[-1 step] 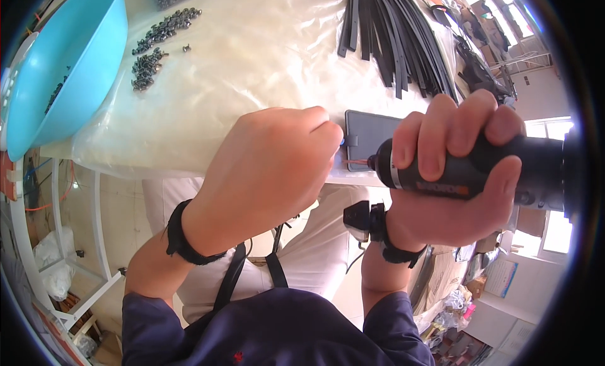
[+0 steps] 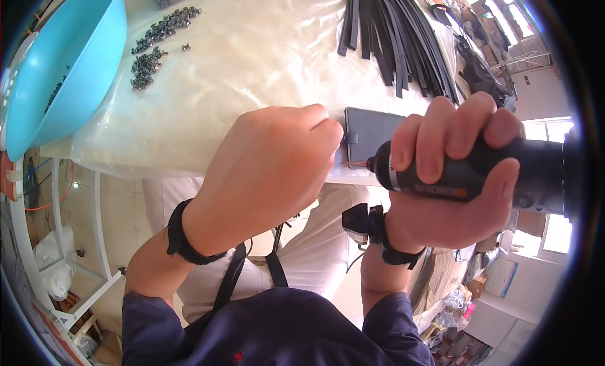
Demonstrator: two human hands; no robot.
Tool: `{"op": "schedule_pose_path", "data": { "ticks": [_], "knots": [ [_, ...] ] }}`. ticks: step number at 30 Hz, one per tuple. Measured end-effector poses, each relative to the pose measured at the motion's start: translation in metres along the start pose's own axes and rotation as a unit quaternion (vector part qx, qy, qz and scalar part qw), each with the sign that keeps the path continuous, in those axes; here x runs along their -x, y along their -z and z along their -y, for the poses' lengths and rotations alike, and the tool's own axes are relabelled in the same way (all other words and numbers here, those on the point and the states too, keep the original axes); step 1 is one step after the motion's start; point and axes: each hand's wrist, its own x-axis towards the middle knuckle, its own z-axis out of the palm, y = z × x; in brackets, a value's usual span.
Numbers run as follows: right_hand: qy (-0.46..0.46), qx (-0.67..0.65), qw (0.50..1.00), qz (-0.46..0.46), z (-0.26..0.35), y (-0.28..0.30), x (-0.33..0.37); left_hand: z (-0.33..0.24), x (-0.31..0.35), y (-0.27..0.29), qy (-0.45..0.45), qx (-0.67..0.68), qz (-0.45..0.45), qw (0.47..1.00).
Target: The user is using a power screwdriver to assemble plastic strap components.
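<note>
My right hand [image 2: 454, 158] is wrapped round a black cordless electric screwdriver [image 2: 498, 171], held level with its thin bit pointing left. Facing that bit, my left hand [image 2: 271, 171] is closed in a pinch. Whatever sits between its fingers is hidden behind the back of the hand. A dark flat notebook-like case [image 2: 372, 130] with a small tab lies on the table edge, just beyond the bit and the left fingertips. Small dark screws lie in two loose piles [image 2: 167, 31] at the far left of the table.
A light blue basin [image 2: 69, 76] with some dark small parts stands at the left. Several long black strips [image 2: 403, 38] lie fanned out at the far right. Clear plastic sheeting [image 2: 252, 57] covers the table. A white metal frame [image 2: 101, 227] stands below at the left.
My right hand and the screwdriver have shifted very slightly to the left. My left hand stays where it was.
</note>
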Motion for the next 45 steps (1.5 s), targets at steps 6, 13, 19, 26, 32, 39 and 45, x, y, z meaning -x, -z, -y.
{"op": "schedule_pose_path", "data": {
  "ticks": [6,13,19,26,32,39,45],
  "knots": [
    [-0.02,0.066,0.996,0.051,-0.005,0.001,0.003,0.001,0.001,0.0,0.023,-0.006,-0.001,1.0],
    [-0.041,0.145,0.987,0.058,-0.001,0.0,-0.001,-0.001,0.0,-0.002,0.014,-0.003,-0.006,1.0],
    [-0.026,0.193,0.975,0.109,-0.001,0.0,-0.001,-0.001,0.0,0.0,0.008,-0.006,-0.017,1.0],
    [-0.048,0.204,0.967,0.144,0.002,0.009,-0.006,0.0,0.0,-0.003,0.009,0.001,-0.031,0.999],
    [-0.045,0.205,0.97,0.125,0.0,0.007,-0.002,0.0,0.0,-0.003,0.003,-0.001,-0.022,1.0],
    [-0.025,0.094,0.994,0.047,-0.014,-0.002,0.005,-0.001,0.002,-0.001,0.016,0.007,-0.014,1.0],
    [0.007,0.112,0.993,0.02,-0.019,-0.007,0.006,0.0,0.002,-0.003,-0.001,-0.003,-0.001,1.0]
  ]
}}
